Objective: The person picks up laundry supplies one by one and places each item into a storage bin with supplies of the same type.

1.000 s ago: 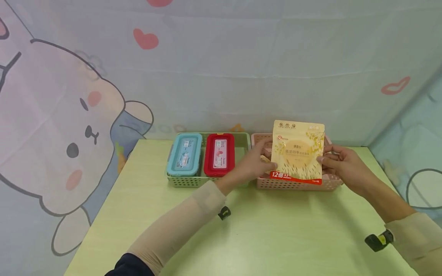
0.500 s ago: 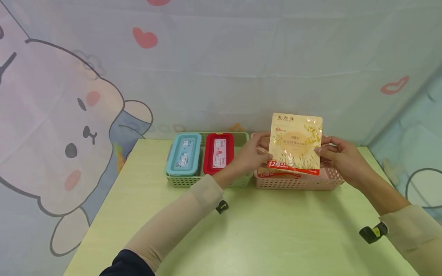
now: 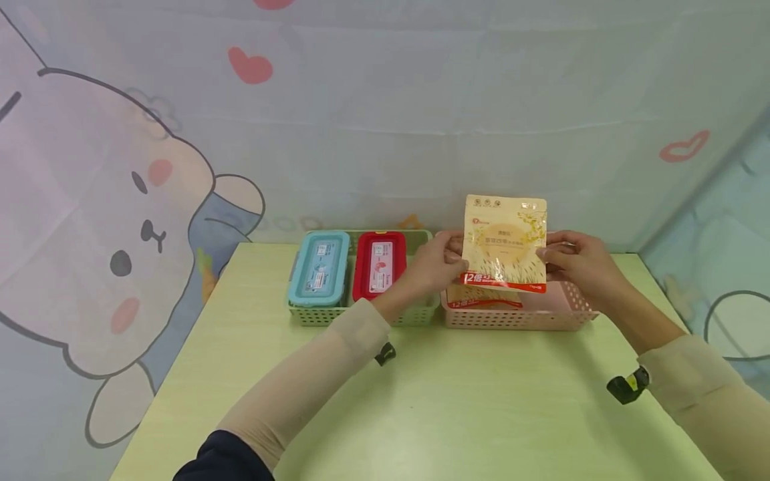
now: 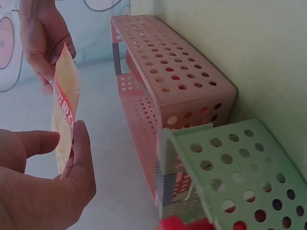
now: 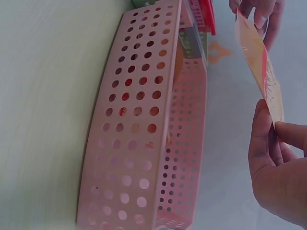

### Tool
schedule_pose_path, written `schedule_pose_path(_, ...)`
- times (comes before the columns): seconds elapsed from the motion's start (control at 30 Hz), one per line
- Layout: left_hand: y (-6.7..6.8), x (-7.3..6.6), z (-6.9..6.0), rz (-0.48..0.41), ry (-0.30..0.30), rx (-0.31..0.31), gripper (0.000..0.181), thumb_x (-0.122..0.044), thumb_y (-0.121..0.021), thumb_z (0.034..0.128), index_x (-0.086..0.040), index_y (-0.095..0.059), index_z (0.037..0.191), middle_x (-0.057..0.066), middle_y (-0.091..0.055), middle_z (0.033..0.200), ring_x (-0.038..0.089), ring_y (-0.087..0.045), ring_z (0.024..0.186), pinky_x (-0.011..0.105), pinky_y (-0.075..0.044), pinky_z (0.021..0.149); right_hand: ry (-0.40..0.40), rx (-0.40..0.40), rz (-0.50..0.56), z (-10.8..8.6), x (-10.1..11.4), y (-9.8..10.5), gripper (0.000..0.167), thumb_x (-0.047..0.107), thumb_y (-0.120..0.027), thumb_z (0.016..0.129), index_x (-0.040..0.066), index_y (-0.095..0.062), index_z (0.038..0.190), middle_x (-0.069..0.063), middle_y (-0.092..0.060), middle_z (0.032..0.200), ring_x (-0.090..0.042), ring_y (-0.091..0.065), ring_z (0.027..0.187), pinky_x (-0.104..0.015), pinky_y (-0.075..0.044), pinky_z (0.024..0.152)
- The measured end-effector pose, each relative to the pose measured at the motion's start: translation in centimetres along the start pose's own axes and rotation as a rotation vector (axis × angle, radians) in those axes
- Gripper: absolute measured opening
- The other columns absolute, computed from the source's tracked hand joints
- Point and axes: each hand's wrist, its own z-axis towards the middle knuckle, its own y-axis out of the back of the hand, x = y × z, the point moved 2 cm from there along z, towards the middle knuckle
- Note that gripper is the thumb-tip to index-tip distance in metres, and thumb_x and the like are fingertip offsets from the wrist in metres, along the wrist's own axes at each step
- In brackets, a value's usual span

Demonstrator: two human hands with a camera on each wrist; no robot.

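A flat yellow food pouch (image 3: 505,244) with a red band along its bottom is held upright between both hands, above a pink perforated basket (image 3: 517,321). My left hand (image 3: 436,264) pinches its left edge between thumb and fingers. On the opposite edge, my right hand (image 3: 580,264) grips it the same way. Both wrist views show the pouch (image 4: 66,105) nearly edge-on and lifted clear of the pink basket (image 5: 134,105). Under it, another similar pouch (image 3: 484,298) lies in the left part of the basket, partly hidden.
Left of the pink basket, touching or nearly so, stands a green basket (image 3: 319,316). Inside it are a blue-lidded box (image 3: 319,270) and a red-lidded box (image 3: 380,266). Both baskets sit at the back of a pale table (image 3: 421,407), before a printed cloth (image 3: 385,120).
Both hands have raised the pouch and shifted it slightly left. The second pouch in the pink basket has come into sight beneath it. The boxes stay put.
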Motion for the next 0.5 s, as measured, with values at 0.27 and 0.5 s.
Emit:
schedule_pose_path(0.27, -0.5, 1.4, 0.5, 0.010, 0.028, -0.011, 0.052, -0.010, -0.065, 0.1017, -0.009, -0.052, 0.152, 0.007, -0.067, 0.124, 0.018, -0.069, 0.103, 0.028, -0.061, 0.077, 0.005, -0.001, -0.008, 1.4, -1.7, -0.6, 0.049, 0.017, -0.062, 0.108, -0.009, -0.047, 0.147, 0.006, -0.069, 0.101, -0.009, -0.071, 0.086, -0.028, -0.063, 0.077)
schedule_pose_path(0.5, -0.5, 1.9, 0.6, 0.000, 0.032, -0.039, 0.054, -0.012, -0.067, 0.1015, -0.011, -0.050, 0.153, 0.008, -0.066, 0.127, 0.019, -0.067, 0.106, 0.029, -0.060, 0.080, -0.012, -0.004, -0.020, 2.2, -2.3, -1.2, 0.044, 0.016, -0.060, 0.110, -0.007, -0.049, 0.146, -0.004, -0.068, 0.111, -0.012, -0.070, 0.089, -0.029, -0.063, 0.079)
